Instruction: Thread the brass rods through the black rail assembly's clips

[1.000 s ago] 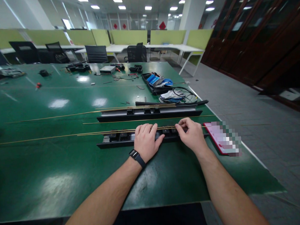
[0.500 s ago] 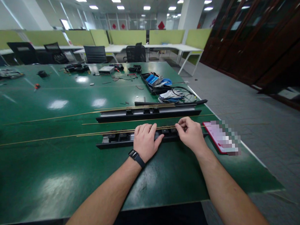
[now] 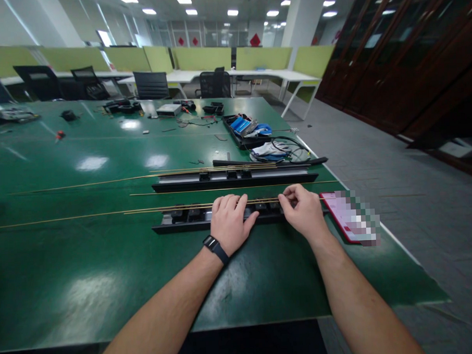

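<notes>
Slim gold-coloured rods [image 3: 167, 208], extending leftward from beneath the left hand; left hand [image 3: 229, 225], palm down, unclenched, laid across rods and near black rail [image 3: 267, 218], which runs under both hands; second black rail [image 3: 236, 183], just beyond both hands; right hand [image 3: 302, 211], thumb and fingertips pinching the rods, number indeterminable; red-edged slab [image 3: 341, 214], partly pixelated, just right of the right hand.

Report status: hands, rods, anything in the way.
Left hand laid across near rail and gold rods. Right hand pinched at rods. Rods lengthwise over rail. Phone by rail's right end, no visible obstruction.
</notes>
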`<act>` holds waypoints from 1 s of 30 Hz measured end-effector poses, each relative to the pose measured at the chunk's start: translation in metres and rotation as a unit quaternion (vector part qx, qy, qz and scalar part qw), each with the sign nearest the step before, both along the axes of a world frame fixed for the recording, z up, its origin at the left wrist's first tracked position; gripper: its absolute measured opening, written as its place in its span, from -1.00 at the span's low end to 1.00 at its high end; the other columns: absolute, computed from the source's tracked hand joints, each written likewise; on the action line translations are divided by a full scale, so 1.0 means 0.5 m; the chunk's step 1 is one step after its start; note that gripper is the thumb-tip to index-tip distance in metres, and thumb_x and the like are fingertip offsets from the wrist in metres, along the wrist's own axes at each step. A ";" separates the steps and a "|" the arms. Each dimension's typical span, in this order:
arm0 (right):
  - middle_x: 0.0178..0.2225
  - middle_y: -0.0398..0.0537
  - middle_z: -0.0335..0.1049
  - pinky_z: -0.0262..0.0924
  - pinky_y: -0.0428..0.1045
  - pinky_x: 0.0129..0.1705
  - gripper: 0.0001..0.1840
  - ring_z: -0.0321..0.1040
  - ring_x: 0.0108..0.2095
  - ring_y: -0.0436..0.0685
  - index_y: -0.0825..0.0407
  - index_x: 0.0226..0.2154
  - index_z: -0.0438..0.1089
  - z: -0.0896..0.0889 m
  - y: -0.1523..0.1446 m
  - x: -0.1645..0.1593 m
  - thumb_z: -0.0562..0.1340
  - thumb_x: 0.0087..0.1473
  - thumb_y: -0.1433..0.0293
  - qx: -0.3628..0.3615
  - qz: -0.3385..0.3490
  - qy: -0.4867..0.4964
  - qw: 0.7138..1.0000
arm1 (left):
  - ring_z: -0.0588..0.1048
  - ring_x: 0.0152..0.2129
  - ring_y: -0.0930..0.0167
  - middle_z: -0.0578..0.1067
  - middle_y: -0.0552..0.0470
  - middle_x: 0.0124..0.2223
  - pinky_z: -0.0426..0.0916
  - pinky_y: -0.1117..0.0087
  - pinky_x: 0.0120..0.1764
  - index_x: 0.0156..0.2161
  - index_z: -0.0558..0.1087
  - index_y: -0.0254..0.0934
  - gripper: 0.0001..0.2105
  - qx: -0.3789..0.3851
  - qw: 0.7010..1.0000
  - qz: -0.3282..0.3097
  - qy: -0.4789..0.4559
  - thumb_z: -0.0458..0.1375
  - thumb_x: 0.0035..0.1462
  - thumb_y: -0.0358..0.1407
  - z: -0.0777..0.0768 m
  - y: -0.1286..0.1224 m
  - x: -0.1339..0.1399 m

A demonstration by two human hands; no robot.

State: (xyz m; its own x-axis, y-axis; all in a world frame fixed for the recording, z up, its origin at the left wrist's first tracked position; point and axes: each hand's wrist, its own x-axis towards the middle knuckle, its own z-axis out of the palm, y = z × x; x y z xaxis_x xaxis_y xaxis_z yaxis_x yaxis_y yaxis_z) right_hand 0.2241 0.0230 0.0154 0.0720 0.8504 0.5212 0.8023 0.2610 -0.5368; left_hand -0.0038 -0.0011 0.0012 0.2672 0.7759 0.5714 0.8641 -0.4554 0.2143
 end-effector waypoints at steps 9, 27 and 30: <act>-0.44 -0.11 0.48 0.22 0.10 -0.18 -0.83 0.43 -0.36 0.18 -0.06 -0.32 0.37 -0.004 0.001 -0.003 0.27 0.18 0.20 0.007 0.018 -0.007 1.000 | 0.48 0.09 0.16 0.59 -0.15 0.06 0.24 0.06 0.16 0.17 0.46 -0.24 -0.58 0.000 1.000 -0.001 -0.003 0.18 0.36 -0.05 0.001 -0.001 0.002; -0.47 -0.11 0.46 0.22 0.11 -0.18 -0.84 0.42 -0.36 0.19 -0.07 -0.33 0.35 0.003 -0.002 0.000 0.25 0.17 0.20 -0.011 0.003 -0.003 1.000 | 0.48 0.09 0.16 0.58 -0.15 0.06 0.24 0.05 0.17 0.19 0.46 -0.22 -0.59 -0.003 1.000 -0.002 -0.008 0.16 0.36 -0.05 0.001 -0.002 0.000; -0.45 -0.11 0.47 0.22 0.11 -0.17 -0.81 0.42 -0.35 0.19 -0.07 -0.31 0.35 0.003 -0.003 -0.002 0.26 0.18 0.17 -0.006 0.004 -0.006 1.000 | 0.47 0.09 0.17 0.58 -0.16 0.07 0.23 0.06 0.17 0.19 0.46 -0.22 -0.58 -0.005 1.000 -0.001 -0.007 0.15 0.37 -0.05 0.001 -0.001 0.000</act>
State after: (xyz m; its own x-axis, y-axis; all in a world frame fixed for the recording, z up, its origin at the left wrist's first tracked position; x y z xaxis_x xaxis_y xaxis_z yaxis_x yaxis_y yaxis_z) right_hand 0.2230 0.0216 0.0171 0.0596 0.8567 0.5124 0.8064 0.2612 -0.5305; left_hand -0.0039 -0.0018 0.0016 0.2614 0.7809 0.5673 0.8596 -0.4557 0.2312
